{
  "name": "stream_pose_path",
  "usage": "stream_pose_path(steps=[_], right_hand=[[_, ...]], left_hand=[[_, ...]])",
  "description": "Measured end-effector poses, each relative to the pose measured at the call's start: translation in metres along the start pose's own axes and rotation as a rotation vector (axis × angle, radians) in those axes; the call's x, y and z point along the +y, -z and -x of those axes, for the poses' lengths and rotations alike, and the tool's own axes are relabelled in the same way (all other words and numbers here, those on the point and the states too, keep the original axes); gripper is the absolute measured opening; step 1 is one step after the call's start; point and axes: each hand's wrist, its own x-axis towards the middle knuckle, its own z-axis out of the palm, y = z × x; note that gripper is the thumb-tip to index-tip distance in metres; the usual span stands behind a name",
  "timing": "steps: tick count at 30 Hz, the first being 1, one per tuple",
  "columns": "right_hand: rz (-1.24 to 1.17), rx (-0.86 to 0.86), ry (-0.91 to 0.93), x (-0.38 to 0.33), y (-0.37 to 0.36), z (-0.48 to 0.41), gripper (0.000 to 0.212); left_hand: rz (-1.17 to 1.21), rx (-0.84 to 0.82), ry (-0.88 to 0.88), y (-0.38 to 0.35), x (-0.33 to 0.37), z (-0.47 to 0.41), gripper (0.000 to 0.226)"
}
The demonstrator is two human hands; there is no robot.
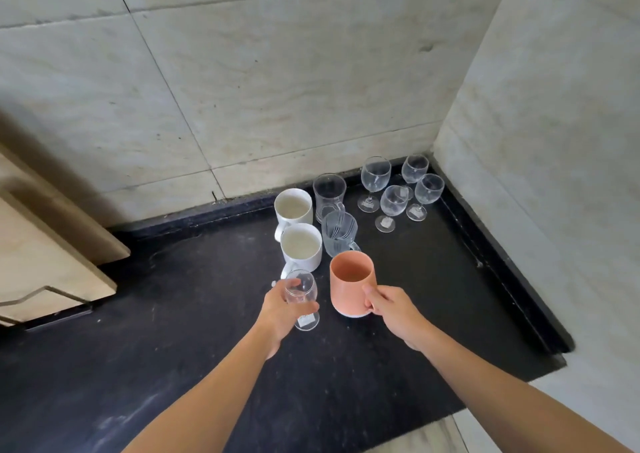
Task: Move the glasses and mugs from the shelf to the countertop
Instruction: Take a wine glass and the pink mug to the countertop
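My left hand (278,308) grips a clear stemmed glass (302,295) by its bowl, its foot just over the black countertop (173,314). My right hand (389,308) holds an orange mug (349,284) by its handle side, the mug's base on the counter. Behind them stand two white mugs (300,246), (293,206) and two clear glass mugs (338,232), (329,191). Several stemmed wine glasses (393,203) are grouped in the far right corner.
Tiled walls close the counter at the back and on the right (519,140). A beige cabinet door with a metal handle (41,296) juts in at the left. The counter's raised black rim (502,265) runs along the right side.
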Motion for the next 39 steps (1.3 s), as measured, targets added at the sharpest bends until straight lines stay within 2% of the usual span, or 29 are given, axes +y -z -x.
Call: stream_pose_path(steps=[9, 18, 22, 25, 28, 30, 34, 39], right_hand=[[0.08, -0.041, 0.075, 0.011, -0.006, -0.023, 0.039], [0.145, -0.05, 0.022, 0.028, -0.002, -0.027, 0.034], [0.277, -0.018, 0.065, 0.022, 0.004, -0.023, 0.028], [0.472, 0.02, 0.104, 0.014, 0.013, -0.013, 0.033], [0.642, 0.164, 0.232, -0.002, 0.024, 0.0, 0.03], [0.673, 0.189, 0.363, -0.015, 0.029, 0.011, 0.021], [0.763, 0.046, 0.637, -0.042, 0.021, 0.034, 0.021], [0.821, -0.204, 0.957, -0.066, -0.036, 0.085, 0.025]], left_hand=[[-0.131, -0.01, -0.064, -0.007, 0.01, -0.036, 0.066], [-0.316, 0.01, -0.107, 0.004, -0.008, -0.039, 0.069], [-0.362, 0.019, -0.042, 0.003, -0.011, -0.035, 0.078], [-0.388, 0.116, -0.019, 0.006, -0.017, -0.02, 0.069], [-0.474, 0.229, 0.0, 0.01, -0.022, 0.01, 0.047], [-0.556, 0.282, -0.009, 0.011, -0.028, 0.04, 0.037], [-0.601, 0.413, -0.014, 0.004, -0.051, 0.114, 0.027], [-0.581, 0.569, 0.024, 0.0, -0.091, 0.22, 0.028]])
